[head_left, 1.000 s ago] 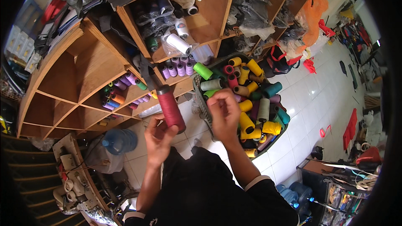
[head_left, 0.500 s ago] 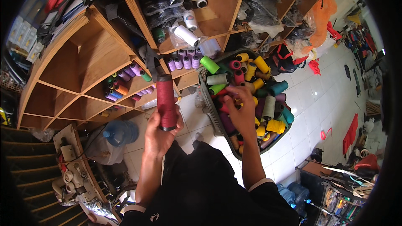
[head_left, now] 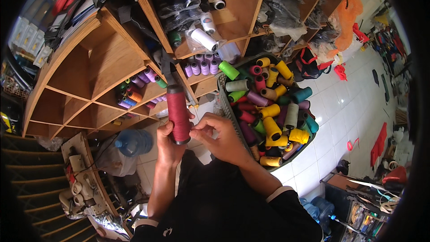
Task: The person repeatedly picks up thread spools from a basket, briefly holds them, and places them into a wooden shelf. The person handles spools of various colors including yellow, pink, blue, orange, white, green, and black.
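My left hand (head_left: pixel 168 149) is closed around the lower part of a dark red thread spool (head_left: pixel 178 114), which stands upright with its dark end up. Close against the spool's lower right side is my right hand (head_left: pixel 221 140), thumb and fingertips pinched together. Anything between those fingertips is too small to make out. To the right, a dark green basket (head_left: pixel 222 93) is heaped with spools in many colours, among them a yellow spool (head_left: pixel 272 128), a grey-green spool (head_left: pixel 291 115) and a teal spool (head_left: pixel 301 94).
A wooden shelf unit (head_left: pixel 85 78) with cubbyholes stands ahead, holding purple spools (head_left: pixel 204 67), white spools (head_left: pixel 204 39) and plastic bags. A blue water jug (head_left: pixel 134 143) stands on the tiled floor at the left. Red cloth (head_left: pixel 379 144) lies on the floor at the right.
My right hand has moved left from above the basket to the red spool, its fingers now pinched. The left hand still holds the spool. The view has shifted slightly.
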A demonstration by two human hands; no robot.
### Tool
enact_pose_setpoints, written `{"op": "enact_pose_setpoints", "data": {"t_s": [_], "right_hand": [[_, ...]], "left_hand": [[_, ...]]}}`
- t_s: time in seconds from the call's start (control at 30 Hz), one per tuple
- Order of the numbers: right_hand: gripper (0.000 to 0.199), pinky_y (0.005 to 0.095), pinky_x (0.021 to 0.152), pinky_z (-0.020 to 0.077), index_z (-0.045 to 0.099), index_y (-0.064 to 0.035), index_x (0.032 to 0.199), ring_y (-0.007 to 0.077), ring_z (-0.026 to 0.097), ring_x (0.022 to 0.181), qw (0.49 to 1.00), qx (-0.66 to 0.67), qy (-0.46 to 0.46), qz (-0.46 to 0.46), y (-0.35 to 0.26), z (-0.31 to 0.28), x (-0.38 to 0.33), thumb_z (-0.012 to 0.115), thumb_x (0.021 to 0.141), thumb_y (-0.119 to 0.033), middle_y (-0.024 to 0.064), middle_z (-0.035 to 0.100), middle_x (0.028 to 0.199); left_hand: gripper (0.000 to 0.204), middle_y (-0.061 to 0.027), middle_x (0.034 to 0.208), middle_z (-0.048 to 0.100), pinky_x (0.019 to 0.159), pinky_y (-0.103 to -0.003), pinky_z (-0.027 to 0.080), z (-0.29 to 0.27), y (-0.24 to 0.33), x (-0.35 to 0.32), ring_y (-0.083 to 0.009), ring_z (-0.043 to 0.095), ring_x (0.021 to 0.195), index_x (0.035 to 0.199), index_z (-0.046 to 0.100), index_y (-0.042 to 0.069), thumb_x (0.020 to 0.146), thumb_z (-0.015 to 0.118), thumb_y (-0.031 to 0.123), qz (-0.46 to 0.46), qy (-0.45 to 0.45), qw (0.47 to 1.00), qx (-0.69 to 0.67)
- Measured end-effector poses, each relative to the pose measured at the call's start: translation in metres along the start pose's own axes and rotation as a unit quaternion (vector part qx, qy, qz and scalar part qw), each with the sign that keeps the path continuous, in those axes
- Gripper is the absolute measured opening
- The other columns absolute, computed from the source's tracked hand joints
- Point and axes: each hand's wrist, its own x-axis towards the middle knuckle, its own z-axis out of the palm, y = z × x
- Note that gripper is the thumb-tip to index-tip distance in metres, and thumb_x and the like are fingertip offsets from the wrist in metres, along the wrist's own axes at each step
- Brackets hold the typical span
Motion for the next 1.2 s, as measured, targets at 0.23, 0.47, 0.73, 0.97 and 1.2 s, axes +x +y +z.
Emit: {"op": "enact_pose_setpoints", "data": {"t_s": [0.23,0.47,0.73,0.97,1.2], "right_hand": [[0.011,0.0245,0.068,0.0455,0.062,0.0013,0.092,0.0107,0.058,0.072,0.998,0.057,-0.034,-0.005,-0.006,0.0,0.0,0.066,0.089,-0.009,0.0054,0.061,0.081],[0.012,0.0261,0.07,0.0461,0.061,0.0016,0.09,0.0113,0.057,0.073,0.998,0.043,-0.043,0.01,-0.009,-0.004,0.001,0.064,0.09,-0.01,0.0057,0.061,0.081],[0.012,0.0274,0.066,0.0441,0.062,0.0003,0.089,0.0122,0.056,0.07,1.0,0.001,-0.027,-0.001,-0.008,0.003,0.005,0.066,0.089,-0.012,0.0055,0.061,0.079],[0.014,0.0264,0.065,0.0441,0.062,0.0,0.088,0.0106,0.056,0.069,0.998,0.004,-0.049,0.028,-0.008,0.006,0.01,0.067,0.088,-0.013,0.004,0.062,0.076],[0.012,0.0256,0.065,0.0445,0.062,0.0002,0.089,0.0085,0.055,0.069,0.995,0.03,-0.073,0.055,0.002,0.016,0.018,0.065,0.089,-0.011,0.0025,0.061,0.076]], "left_hand": [[0.065,-0.0079,0.099,0.061,0.075,-0.028,0.046,-0.014,-0.002,0.0,-0.0142,0.058,0.084,0.121,0.053,-0.002,0.087,0.061,0.052,0.035,-0.041,0.998,0.046],[0.06,-0.005,0.094,0.06,0.075,-0.028,0.046,-0.008,0.007,0.0,-0.0126,0.057,0.084,0.123,0.054,-0.002,0.091,0.058,0.049,0.019,0.003,0.997,0.077],[0.063,-0.0043,0.099,0.059,0.085,-0.032,0.045,-0.005,0.007,-0.004,-0.014,0.056,0.093,0.129,0.053,0.001,0.096,0.045,0.055,-0.043,0.015,0.998,0.053],[0.062,-0.0056,0.102,0.058,0.087,-0.033,0.045,-0.018,-0.003,-0.003,-0.0148,0.056,0.096,0.132,0.049,0.005,0.095,0.049,0.054,-0.015,0.018,0.999,0.037],[0.062,-0.009,0.117,0.06,0.093,-0.033,0.043,-0.03,0.003,-0.001,-0.0161,0.056,0.104,0.13,0.051,0.0,0.098,0.046,0.053,-0.015,0.071,0.997,-0.02]]}}
